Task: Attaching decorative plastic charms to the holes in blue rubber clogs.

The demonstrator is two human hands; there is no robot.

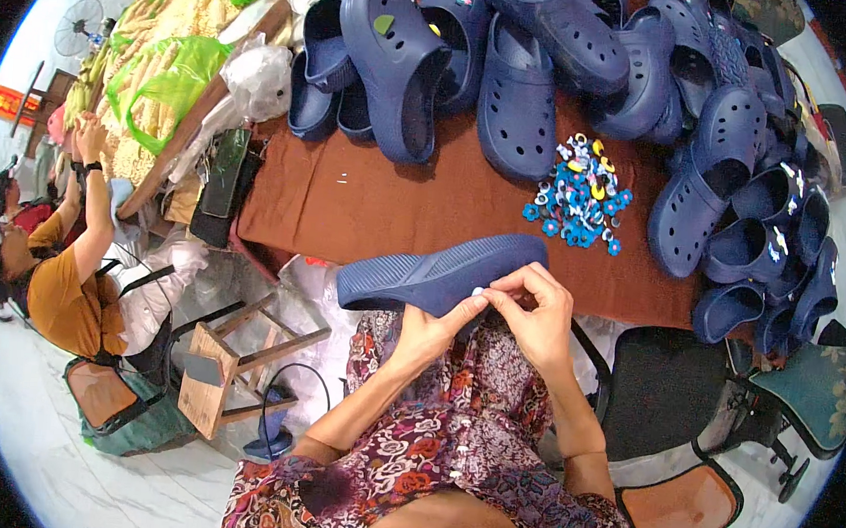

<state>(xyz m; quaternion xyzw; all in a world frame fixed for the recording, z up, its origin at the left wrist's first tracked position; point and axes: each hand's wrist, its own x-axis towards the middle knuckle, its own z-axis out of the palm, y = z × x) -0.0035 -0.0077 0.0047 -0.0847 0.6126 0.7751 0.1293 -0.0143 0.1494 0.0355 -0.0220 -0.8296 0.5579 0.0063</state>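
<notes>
A navy blue foam clog [412, 275] lies tilted on its side across my lap, at the table's near edge, its ribbed sole edge facing up. My left hand [433, 331] grips the clog from below, its thumb stretched along the upper toward the right. My right hand [535, 311] is closed in a pinch against the clog, close to the left thumb tip. A small whitish spot shows between the two thumbs; whether it is a charm is too small to tell. On the table beyond lies a pile of small blue, white and yellow shoe charms [585, 197].
Many navy clogs [518, 99] crowd the far side and right of the brown-covered table [348, 210]. A wooden stool [209, 377] and a black chair [664, 394] flank me. At left, a person in an orange-brown shirt [72, 303] works by a pale heap [200, 13].
</notes>
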